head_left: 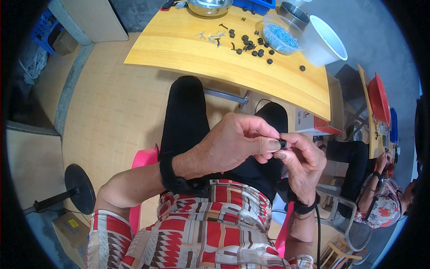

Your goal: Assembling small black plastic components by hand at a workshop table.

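Note:
Above my lap, both hands meet on one small black round part (283, 144). My left hand (228, 145) is closed, pinching it between thumb and forefinger. From the other side the fingertips of my right hand (307, 159) press on the same piece, also closed. My fingers cover most of it, so its exact shape is hidden. On the wooden table (179, 47) beyond my knees lie several similar black knob-like parts (246, 42). Left of them are scattered silver screws (212, 36).
A clear bowl of small blue pieces (280, 38), a white bucket (324, 40), a steel bowl (209, 6) and a blue tray (255, 5) stand along the table's far side. At the right another person (380, 197) sits at a second table with a red basin (379, 98).

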Demonstrator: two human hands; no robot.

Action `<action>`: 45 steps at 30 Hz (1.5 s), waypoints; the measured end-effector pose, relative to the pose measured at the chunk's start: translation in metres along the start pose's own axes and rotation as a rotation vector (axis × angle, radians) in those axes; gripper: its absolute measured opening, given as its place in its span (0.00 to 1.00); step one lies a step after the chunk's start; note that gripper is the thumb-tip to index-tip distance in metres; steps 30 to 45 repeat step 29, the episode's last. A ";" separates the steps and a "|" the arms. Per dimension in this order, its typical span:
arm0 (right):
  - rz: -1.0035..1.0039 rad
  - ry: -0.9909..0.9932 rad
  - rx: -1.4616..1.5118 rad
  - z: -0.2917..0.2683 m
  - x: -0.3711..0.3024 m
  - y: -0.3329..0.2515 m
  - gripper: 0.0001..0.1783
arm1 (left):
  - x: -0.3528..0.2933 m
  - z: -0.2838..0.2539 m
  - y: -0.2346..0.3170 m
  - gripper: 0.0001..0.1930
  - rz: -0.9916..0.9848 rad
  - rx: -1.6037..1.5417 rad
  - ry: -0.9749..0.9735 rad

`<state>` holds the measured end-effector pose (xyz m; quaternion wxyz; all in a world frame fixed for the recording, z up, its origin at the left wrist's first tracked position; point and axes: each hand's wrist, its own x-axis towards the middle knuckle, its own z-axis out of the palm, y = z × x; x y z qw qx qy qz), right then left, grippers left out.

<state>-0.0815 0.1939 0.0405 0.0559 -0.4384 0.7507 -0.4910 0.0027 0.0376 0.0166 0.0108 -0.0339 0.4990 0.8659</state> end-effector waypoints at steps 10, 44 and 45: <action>0.061 -0.039 0.046 0.001 0.003 0.001 0.13 | 0.001 -0.001 0.011 0.11 -0.152 0.036 0.024; 0.034 -0.089 0.066 0.003 -0.005 0.006 0.18 | -0.001 0.004 0.008 0.20 -0.067 0.371 -0.114; 0.034 -0.089 0.066 0.003 -0.005 0.006 0.18 | -0.001 0.004 0.008 0.20 -0.067 0.371 -0.114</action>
